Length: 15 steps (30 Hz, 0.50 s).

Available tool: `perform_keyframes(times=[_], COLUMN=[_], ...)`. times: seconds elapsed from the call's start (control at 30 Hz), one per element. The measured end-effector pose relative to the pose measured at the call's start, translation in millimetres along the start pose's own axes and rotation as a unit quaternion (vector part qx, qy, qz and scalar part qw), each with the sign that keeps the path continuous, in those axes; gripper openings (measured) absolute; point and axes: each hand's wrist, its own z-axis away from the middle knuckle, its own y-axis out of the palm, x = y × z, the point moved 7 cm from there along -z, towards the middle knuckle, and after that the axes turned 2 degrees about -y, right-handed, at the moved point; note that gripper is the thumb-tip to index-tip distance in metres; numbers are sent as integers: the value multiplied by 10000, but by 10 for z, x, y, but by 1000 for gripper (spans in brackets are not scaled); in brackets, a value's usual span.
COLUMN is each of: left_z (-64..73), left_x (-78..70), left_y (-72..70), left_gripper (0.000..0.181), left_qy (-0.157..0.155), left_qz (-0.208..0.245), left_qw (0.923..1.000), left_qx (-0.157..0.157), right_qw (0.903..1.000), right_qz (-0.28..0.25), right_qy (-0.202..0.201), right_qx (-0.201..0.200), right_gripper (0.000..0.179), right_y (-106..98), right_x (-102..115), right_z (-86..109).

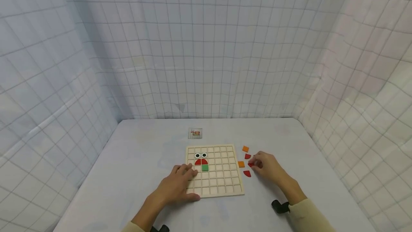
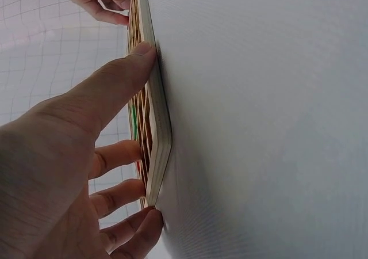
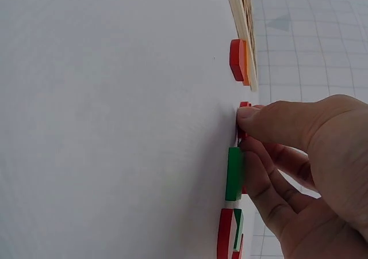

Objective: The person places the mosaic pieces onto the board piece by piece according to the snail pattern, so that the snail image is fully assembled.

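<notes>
A cream wooden grid board (image 1: 222,182) lies on the table in the head view. Two eye tiles (image 1: 201,155), two red quarter-circle tiles (image 1: 201,162) and a green square tile (image 1: 205,168) sit in its upper left cells. My left hand (image 1: 175,185) rests spread at the board's left side, its thumb on the front edge and fingertips over the cells. Right of the board, my right hand (image 1: 268,167) pinches a red tile (image 1: 251,165) between thumb and fingers, low over the table; fingers hide most of its shape.
Loose orange square tiles (image 1: 245,149) and red quarter-circle tiles (image 1: 247,173) lie along the board's right side. In the right wrist view, a green tile (image 3: 234,174) is close beside the fingertips. Behind the board lies a small picture card (image 1: 195,133). Grid-patterned cloth walls (image 1: 206,53) surround the table.
</notes>
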Motion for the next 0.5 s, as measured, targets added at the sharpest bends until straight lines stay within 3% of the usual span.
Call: perform_keyframes(times=[0.5], left_z=[25], left_x=[-30], left_y=[-32], left_gripper=[93], left_qy=[7], left_qz=[39], left_qw=[10000], left_qx=[-8], right_qw=[9999], right_qz=[85], right_qy=[-38], right_qx=[116], right_gripper=[17], right_y=[-4], right_x=[36], right_z=[-6])
